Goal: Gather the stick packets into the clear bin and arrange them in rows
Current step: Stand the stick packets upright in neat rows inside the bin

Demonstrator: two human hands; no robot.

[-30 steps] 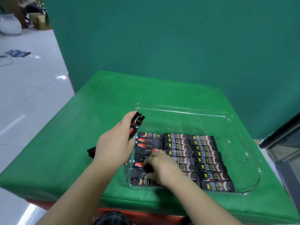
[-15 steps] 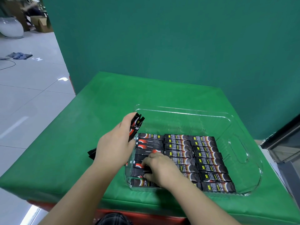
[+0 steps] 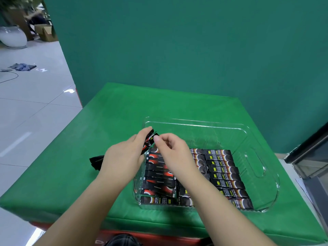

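A clear plastic bin (image 3: pixel 255 139) stands on the green table. Black-and-red stick packets (image 3: pixel 221 173) lie in rows across its near half. My left hand (image 3: pixel 122 160) grips a bundle of stick packets (image 3: pixel 148 141) at the bin's left rim; the bundle's dark tail sticks out behind my wrist. My right hand (image 3: pixel 174 153) has its thumb and fingertips on the top end of that bundle. The right forearm hides part of the middle row.
The green-covered table (image 3: pixel 106 121) drops off at the left and near edges onto white floor tiles. A green wall stands behind it. A dark-framed glass cabinet (image 3: pixel 312 157) sits at the right. The bin's far half holds no packets.
My right hand has lifted off the packets in the bin's left row and come up to the top of the bundle in my left hand. The left hand has stayed put.
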